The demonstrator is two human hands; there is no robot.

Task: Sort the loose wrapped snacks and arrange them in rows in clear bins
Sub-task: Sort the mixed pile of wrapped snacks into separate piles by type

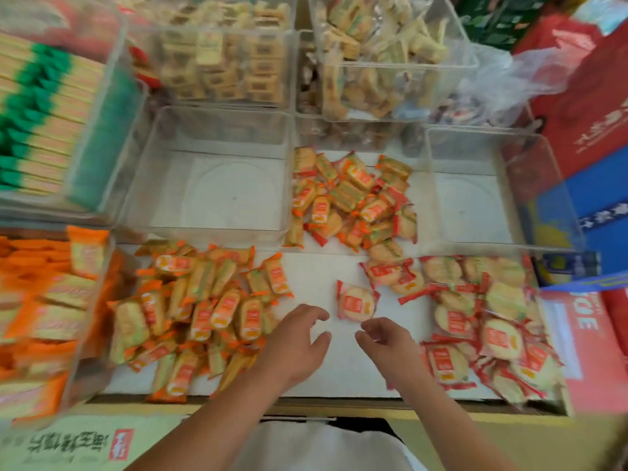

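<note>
The left hand (295,341) and right hand (387,345) hovered over the white surface (316,273) near its front edge, fingers loosely curled and holding nothing. A lone red-wrapped round snack (356,302) lay just beyond the fingertips. An orange-wrapped heap (204,311) spread toward the left edge and a red-wrapped heap (482,324) toward the right. A mixed pile (353,202) sat farther back, between the left clear bin (217,130) and the right clear bin (475,144).

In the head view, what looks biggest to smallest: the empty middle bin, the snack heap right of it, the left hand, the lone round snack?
1. empty middle bin
2. snack heap
3. left hand (nearer the camera, so its lead over the snack is unsure)
4. lone round snack
</note>
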